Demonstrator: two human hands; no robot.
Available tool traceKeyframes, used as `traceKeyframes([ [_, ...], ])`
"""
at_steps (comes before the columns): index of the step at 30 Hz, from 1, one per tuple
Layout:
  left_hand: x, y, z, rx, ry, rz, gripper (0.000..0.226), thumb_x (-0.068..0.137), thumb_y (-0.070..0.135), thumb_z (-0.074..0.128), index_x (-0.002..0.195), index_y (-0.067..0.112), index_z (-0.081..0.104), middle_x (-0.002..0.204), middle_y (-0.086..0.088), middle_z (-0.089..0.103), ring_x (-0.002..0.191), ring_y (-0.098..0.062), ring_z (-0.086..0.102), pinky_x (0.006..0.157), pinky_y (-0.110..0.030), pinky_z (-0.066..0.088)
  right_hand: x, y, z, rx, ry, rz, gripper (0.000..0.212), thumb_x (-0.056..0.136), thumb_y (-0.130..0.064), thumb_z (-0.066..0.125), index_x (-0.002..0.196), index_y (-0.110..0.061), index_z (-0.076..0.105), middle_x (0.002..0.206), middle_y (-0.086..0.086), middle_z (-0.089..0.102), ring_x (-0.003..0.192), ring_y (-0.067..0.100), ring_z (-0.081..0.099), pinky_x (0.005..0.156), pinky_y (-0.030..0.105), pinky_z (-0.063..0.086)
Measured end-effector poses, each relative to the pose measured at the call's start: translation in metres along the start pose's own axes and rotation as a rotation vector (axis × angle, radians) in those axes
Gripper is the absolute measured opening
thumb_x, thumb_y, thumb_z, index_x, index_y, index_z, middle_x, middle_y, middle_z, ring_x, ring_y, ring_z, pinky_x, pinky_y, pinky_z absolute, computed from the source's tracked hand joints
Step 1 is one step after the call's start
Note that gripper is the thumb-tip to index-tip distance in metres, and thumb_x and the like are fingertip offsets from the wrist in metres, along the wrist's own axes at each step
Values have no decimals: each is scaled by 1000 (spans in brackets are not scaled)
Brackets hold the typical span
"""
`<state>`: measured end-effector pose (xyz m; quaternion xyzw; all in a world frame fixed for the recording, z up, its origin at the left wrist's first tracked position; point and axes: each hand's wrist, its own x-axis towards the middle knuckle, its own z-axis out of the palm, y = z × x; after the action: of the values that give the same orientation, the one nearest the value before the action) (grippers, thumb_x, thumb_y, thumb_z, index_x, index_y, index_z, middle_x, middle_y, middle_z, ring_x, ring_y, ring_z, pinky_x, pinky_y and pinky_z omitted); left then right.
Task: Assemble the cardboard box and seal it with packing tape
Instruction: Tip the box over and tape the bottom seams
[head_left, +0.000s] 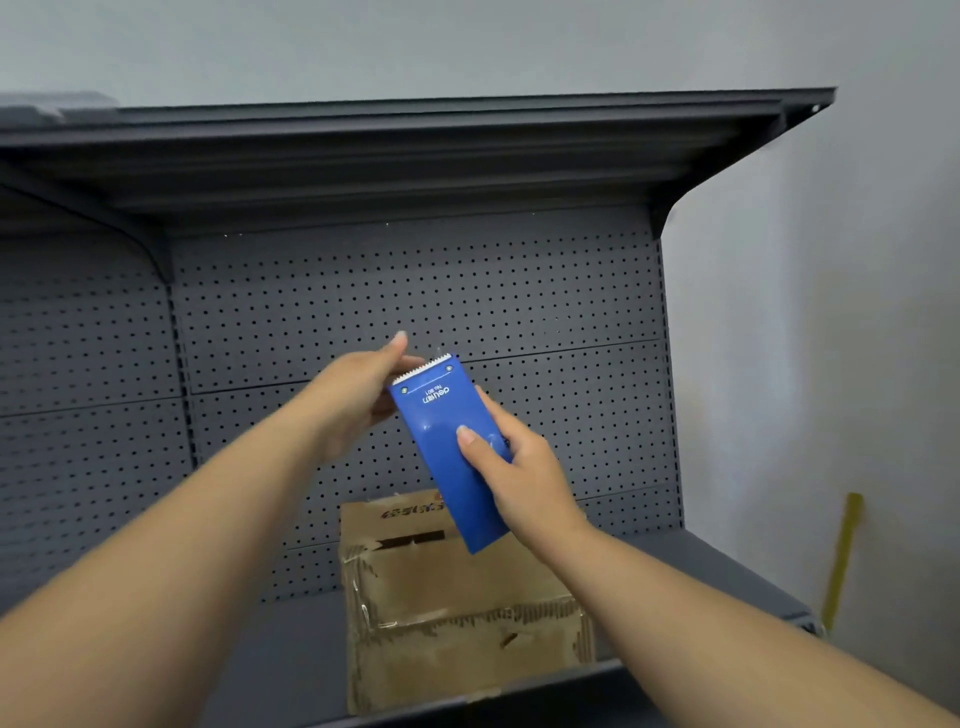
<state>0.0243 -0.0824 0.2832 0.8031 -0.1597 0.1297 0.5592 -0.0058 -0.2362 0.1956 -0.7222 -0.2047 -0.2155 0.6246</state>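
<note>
A blue tape dispenser (447, 441) with a toothed metal blade at its far end is held up in the air above the shelf. My right hand (524, 467) grips its lower part, thumb lying on the blue face. My left hand (358, 395) pinches at the blade end, fingers partly behind the dispenser; whether it touches tape I cannot tell. Below them a worn brown cardboard box (457, 613) lies on the shelf, its flaps folded shut, with old tape residue on its top.
A dark grey metal shelf (270, 670) carries the box, with a perforated back panel (415, 291) behind and another shelf (415, 145) overhead. A pale wall stands to the right, with a yellow strip (844, 556) against it.
</note>
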Motion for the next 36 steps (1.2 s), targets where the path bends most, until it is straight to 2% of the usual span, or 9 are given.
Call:
traceKeyframes([
  [3, -7, 33, 12, 16, -112, -14, 40, 94, 44, 43, 88, 10, 63, 79, -7, 68, 77, -21, 64, 70, -28, 51, -5, -6, -20, 34, 1, -47, 52, 88, -36, 56, 139, -35, 41, 127, -16, 60, 110, 2, 60, 96, 31, 49],
  [10, -19, 69, 39, 121, -185, -15, 30, 88, 38, 56, 84, 9, 66, 69, -1, 70, 63, -13, 64, 60, -22, 49, -19, -18, -62, 32, -24, -84, 51, 89, -35, 57, 138, -37, 41, 124, -19, 61, 106, -2, 60, 88, 22, 49],
  [13, -17, 73, 52, 210, -111, -6, 28, 88, 33, 58, 77, 9, 66, 66, -3, 69, 64, -15, 60, 62, -22, 49, -25, -21, -74, 47, -9, -56, 52, 87, -41, 57, 136, -41, 42, 120, -19, 63, 103, 0, 62, 81, 20, 50],
  [18, -13, 71, 74, 396, -54, 39, 31, 85, 37, 63, 78, 8, 72, 77, -4, 72, 81, -18, 62, 92, -34, 42, -39, -14, -73, 34, 25, 53, 68, 83, -56, 54, 141, -50, 20, 118, -18, 62, 105, 11, 60, 87, 32, 50],
  [22, -12, 60, 97, 469, -20, 49, 32, 84, 38, 63, 84, 7, 72, 83, -6, 72, 81, -17, 62, 87, -35, 44, -60, -4, -75, 105, 67, 153, 61, 89, -48, 50, 144, -42, 24, 111, -15, 58, 95, 6, 55, 65, 14, 41],
  [27, -9, 40, 124, 479, 28, 81, 25, 86, 36, 61, 74, 17, 72, 90, -5, 72, 89, -22, 63, 85, -36, 47, -81, 23, -82, 118, 130, 225, 61, 87, -49, 52, 143, -40, 28, 117, -16, 57, 102, 6, 53, 73, 16, 41],
  [29, -2, 36, 127, 476, 86, 118, 26, 88, 37, 58, 76, 20, 73, 96, -7, 72, 92, -26, 62, 73, -30, 45, -92, 38, -85, 98, 143, 251, 60, 86, -50, 54, 141, -41, 32, 120, -23, 56, 105, 4, 54, 82, 20, 43],
  [31, 4, 32, 135, 557, 38, 125, 27, 88, 39, 58, 84, 18, 74, 92, -6, 68, 84, -21, 54, 63, -25, 38, -102, 57, -86, 91, 169, 289, 56, 85, -50, 54, 138, -43, 38, 119, -20, 62, 107, 7, 59, 89, 25, 47],
  [36, 17, -3, 174, 720, -125, 128, 30, 88, 40, 58, 90, 15, 74, 78, -6, 59, 68, -17, 46, 63, -26, 36, -115, 89, -95, 29, 226, 425, 57, 86, -51, 52, 140, -40, 37, 128, -15, 59, 115, 12, 56, 93, 26, 45],
])
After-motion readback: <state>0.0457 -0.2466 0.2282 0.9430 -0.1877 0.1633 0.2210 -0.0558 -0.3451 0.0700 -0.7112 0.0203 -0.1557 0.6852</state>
